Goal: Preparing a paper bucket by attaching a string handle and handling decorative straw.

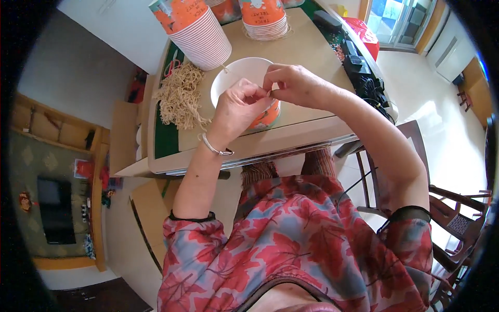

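An orange paper bucket with a white inside (231,80) stands near the table's front edge, its mouth facing up. Over its near rim my left hand (236,109) and my right hand (301,87) meet, fingertips pinched together. What they pinch is too small and covered to make out. A short end of beige string (225,67) pokes out at the bucket's far-left rim. Left of the bucket lies a tangled heap of beige strings (181,99), close to my left wrist. Red-handled scissors (172,67) lie beside the heap, partly covered.
A tall leaning stack of nested paper buckets (201,40) rises behind the heap. Another stack (265,26), with string around its base, stands farther back. Along the table's right side are black devices and cables (364,78). An open cardboard box (127,125) is at the left.
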A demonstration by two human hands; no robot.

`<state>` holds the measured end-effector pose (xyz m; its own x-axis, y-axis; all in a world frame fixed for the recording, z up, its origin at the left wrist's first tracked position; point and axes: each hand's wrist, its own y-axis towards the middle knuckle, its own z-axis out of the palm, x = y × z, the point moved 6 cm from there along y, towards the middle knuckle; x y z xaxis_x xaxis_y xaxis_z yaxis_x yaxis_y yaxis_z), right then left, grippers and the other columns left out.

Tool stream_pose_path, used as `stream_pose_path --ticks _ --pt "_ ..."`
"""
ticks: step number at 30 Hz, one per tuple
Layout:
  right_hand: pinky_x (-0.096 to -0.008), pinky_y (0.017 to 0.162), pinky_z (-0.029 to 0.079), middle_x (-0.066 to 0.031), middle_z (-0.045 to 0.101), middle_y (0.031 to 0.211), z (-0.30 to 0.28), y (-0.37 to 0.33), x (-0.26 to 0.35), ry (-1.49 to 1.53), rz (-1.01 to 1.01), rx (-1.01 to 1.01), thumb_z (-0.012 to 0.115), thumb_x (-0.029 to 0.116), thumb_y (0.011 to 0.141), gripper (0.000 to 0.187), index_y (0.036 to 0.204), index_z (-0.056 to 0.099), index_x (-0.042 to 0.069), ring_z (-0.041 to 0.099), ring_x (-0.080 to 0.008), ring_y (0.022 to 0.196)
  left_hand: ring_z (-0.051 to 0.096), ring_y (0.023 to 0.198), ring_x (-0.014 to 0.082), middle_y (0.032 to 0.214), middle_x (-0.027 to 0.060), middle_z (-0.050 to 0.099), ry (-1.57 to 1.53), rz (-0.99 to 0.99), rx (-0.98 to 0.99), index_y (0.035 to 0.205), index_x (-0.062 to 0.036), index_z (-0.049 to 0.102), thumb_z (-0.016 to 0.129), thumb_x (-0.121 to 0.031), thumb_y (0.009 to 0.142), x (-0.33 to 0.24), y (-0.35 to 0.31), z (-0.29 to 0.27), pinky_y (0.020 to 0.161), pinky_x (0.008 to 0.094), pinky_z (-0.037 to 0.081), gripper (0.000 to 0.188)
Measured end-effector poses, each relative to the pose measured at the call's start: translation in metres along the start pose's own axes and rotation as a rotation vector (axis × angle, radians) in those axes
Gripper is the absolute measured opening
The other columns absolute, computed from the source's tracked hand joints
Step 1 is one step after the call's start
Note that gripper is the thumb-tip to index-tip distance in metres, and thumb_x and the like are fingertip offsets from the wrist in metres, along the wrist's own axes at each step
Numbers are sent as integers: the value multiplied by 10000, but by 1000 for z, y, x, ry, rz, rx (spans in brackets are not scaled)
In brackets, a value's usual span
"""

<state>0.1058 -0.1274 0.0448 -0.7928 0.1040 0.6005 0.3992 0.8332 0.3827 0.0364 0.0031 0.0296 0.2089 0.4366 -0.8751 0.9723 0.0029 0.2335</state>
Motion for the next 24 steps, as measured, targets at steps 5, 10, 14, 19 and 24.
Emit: stream_pose_path --ticks 5,10,14,19,24 --pt "-343 713 521 -98 629 901 -6 2 -1 -72 -15 45 681 64 835 104 929 658 27 622 -243 783 598 754 99 865 22 595 -19 11 29 862 -7 721 753 -92 832 -2 -3 -2 704 253 501 96" --pt "-296 601 514 -74 612 749 -19 3 2 40 223 83 650 84 892 79 937 647 19 605 -142 628 610 742 112 859 39 594 123 16 35 852 5 691 739 -86 825 -10 -2 -1 693 261 509 106" --pt "-295 608 518 -83 621 766 -20 4 12 86 222 92 639 86 906 77 941 644 17 617 -140 645 630 719 179 856 89 607 276 86 7 831 13 657 738 -124 808 -11 1 -2 682 304 523 160" --pt "-304 621 524 -88 622 758 -22 0 27 90 262 51 616 102 916 102 916 603 0 636 -148 669 572 704 141 809 72 584 279 32 -70 806 0 605 704 -94 834 -11 1 1 673 287 489 140" --pt "-311 604 482 -77 588 702 -16 -5 26 85 177 18 636 132 897 135 902 593 4 572 -151 626 570 682 148 810 80 594 325 80 -104 809 -3 606 700 -102 841 -11 -1 3 654 291 489 140"
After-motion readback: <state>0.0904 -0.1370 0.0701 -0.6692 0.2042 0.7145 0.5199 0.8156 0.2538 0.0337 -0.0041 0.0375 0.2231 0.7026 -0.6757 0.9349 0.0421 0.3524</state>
